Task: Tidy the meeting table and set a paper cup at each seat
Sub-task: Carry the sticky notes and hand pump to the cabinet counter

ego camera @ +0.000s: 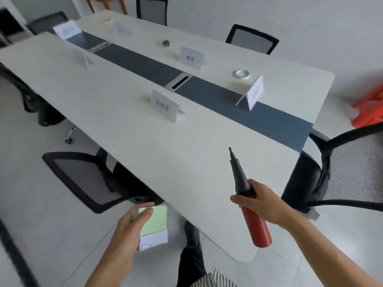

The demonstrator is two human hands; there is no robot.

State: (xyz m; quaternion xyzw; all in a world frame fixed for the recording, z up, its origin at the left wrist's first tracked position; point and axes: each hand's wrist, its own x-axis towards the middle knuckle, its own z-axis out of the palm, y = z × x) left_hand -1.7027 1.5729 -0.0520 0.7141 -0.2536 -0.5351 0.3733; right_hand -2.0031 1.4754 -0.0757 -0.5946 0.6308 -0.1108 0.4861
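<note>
My right hand (262, 200) grips a hand pump (249, 206) with a red barrel and a black pointed nozzle, held above the near end of the long white meeting table (128, 129). My left hand (132, 222) holds a pale green and white box (154, 226) below the table's edge, over the floor. Several white name cards stand on the table, such as one near the middle (164, 105) and one across from it (191, 58). A roll of white tape (242, 73) lies on the far side. A small dark object (165, 42) lies farther along. No paper cup shows.
A dark blue strip (207, 94) with cable slots runs down the table's middle. Black mesh chairs stand around it: one at the near left (83, 179), one at the right end (342, 172), others along the far side. An orange stool (369, 108) stands at the right.
</note>
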